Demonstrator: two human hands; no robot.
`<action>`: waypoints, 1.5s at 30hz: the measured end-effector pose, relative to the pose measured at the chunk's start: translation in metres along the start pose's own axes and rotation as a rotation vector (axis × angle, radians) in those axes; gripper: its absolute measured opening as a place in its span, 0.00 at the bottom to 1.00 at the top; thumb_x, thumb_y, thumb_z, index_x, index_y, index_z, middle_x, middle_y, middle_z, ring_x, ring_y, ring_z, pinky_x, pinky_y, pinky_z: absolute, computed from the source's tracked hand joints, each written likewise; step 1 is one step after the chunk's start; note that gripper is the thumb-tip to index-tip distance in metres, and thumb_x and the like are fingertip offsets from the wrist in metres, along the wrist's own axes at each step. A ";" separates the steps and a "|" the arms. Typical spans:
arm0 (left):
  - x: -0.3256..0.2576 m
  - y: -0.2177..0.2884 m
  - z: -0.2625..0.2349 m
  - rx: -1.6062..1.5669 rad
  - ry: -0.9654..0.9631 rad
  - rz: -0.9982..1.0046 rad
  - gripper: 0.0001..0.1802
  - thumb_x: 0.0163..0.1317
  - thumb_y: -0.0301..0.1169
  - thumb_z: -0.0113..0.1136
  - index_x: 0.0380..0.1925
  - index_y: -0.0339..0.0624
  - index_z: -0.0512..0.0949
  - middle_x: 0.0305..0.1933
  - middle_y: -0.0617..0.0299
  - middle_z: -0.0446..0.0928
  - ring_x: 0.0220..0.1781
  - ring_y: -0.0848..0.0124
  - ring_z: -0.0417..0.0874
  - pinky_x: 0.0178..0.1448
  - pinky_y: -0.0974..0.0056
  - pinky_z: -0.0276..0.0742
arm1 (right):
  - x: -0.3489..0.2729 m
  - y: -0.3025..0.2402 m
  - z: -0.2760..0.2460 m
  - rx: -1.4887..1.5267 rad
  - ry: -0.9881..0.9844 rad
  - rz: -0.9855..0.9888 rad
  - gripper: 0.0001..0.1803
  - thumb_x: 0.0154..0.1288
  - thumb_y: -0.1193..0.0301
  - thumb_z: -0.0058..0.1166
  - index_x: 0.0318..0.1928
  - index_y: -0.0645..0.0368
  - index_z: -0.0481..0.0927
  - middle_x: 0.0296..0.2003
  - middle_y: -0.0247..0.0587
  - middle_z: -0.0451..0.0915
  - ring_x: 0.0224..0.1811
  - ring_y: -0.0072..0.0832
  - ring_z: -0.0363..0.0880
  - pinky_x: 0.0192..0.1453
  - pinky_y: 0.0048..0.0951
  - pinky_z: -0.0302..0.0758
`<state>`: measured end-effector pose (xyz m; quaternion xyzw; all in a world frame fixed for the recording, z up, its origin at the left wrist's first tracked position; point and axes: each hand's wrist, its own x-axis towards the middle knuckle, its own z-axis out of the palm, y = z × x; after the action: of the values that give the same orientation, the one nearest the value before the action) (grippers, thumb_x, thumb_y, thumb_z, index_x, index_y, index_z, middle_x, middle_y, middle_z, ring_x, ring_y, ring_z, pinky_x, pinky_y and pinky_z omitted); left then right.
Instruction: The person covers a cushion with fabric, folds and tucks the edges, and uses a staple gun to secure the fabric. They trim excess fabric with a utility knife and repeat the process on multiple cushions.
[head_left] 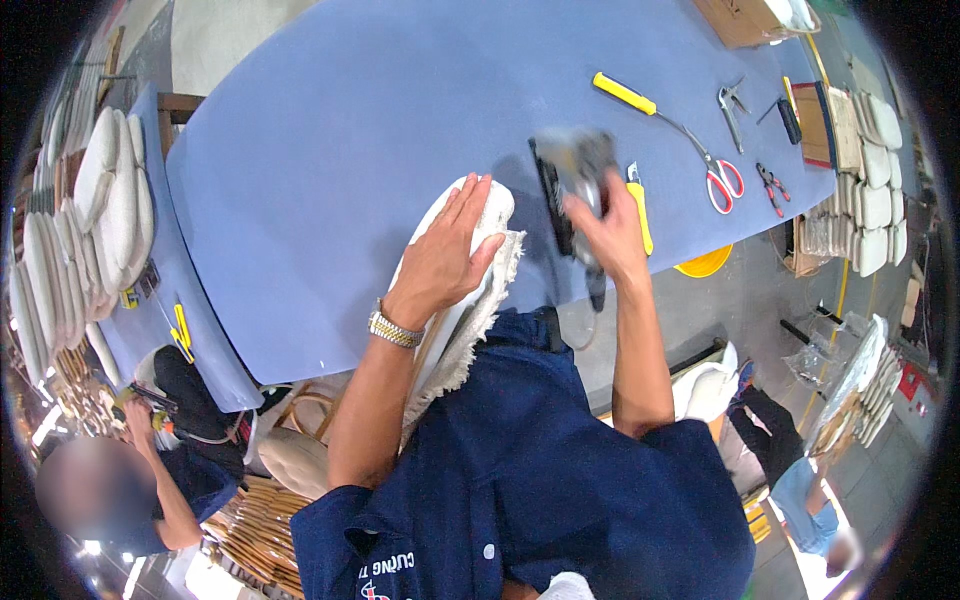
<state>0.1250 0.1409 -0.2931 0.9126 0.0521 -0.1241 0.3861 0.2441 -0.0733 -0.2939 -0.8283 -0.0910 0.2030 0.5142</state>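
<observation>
While laying the left hand [440,255] flat on the pale cushion [498,207], gripping a blurred tool [573,165] in the right hand [612,235].
With left fingers [462,200] together, right ones curled; cushion left of tool, long axis pointing away from torso [520,480].

On a blue table [330,150]: yellow-handled tool [625,94], red-handled scissors [711,163], yellow cutter [641,212], pliers [768,180].

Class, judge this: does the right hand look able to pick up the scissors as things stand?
Probably not while the right hand grips the dark tool. Otherwise the way looks fairly free: the scissors lie in plain view on the table.
</observation>
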 end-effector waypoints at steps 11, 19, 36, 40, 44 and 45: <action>-0.002 0.000 -0.001 -0.010 0.014 0.014 0.40 0.71 0.37 0.56 0.79 0.39 0.54 0.81 0.40 0.56 0.82 0.47 0.59 0.80 0.52 0.63 | -0.066 -0.012 -0.004 0.090 -0.265 -0.253 0.35 0.53 0.78 0.66 0.65 0.65 0.77 0.59 0.51 0.81 0.60 0.37 0.82 0.67 0.36 0.75; -0.002 0.000 -0.003 -0.068 0.021 0.008 0.41 0.68 0.33 0.55 0.79 0.40 0.54 0.81 0.40 0.56 0.82 0.45 0.58 0.80 0.52 0.63 | -0.062 -0.021 0.003 0.065 -0.263 -0.224 0.37 0.51 0.66 0.72 0.64 0.61 0.79 0.58 0.49 0.83 0.60 0.43 0.84 0.65 0.39 0.77; 0.001 0.012 -0.003 -0.015 -0.019 -0.086 0.47 0.60 0.26 0.60 0.80 0.42 0.51 0.83 0.42 0.51 0.83 0.45 0.54 0.80 0.43 0.60 | -0.047 -0.054 0.007 -0.081 -0.363 -0.008 0.31 0.55 0.77 0.64 0.62 0.62 0.75 0.53 0.45 0.82 0.53 0.32 0.84 0.59 0.30 0.77; 0.004 0.011 0.006 -0.011 -0.010 -0.097 0.47 0.63 0.29 0.61 0.80 0.44 0.51 0.84 0.44 0.50 0.84 0.45 0.53 0.76 0.32 0.63 | -0.048 -0.049 0.008 -0.099 -0.344 -0.027 0.31 0.56 0.77 0.63 0.62 0.62 0.75 0.54 0.47 0.82 0.54 0.33 0.84 0.60 0.31 0.77; 0.004 0.008 0.002 -0.003 0.019 -0.073 0.45 0.64 0.30 0.60 0.80 0.40 0.51 0.82 0.41 0.53 0.83 0.44 0.56 0.77 0.36 0.63 | -0.052 -0.039 0.014 -0.025 -0.294 -0.081 0.31 0.56 0.77 0.63 0.63 0.63 0.75 0.55 0.48 0.82 0.56 0.34 0.84 0.61 0.31 0.77; 0.002 0.007 0.001 -0.017 0.043 -0.071 0.45 0.64 0.31 0.60 0.79 0.38 0.52 0.82 0.40 0.54 0.82 0.44 0.57 0.78 0.38 0.63 | -0.053 -0.034 0.017 0.006 -0.278 -0.103 0.31 0.56 0.77 0.63 0.63 0.63 0.75 0.56 0.48 0.82 0.56 0.35 0.84 0.61 0.31 0.77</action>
<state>0.1284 0.1353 -0.2893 0.9094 0.0935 -0.1177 0.3878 0.1908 -0.0624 -0.2573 -0.7849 -0.2029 0.2893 0.5090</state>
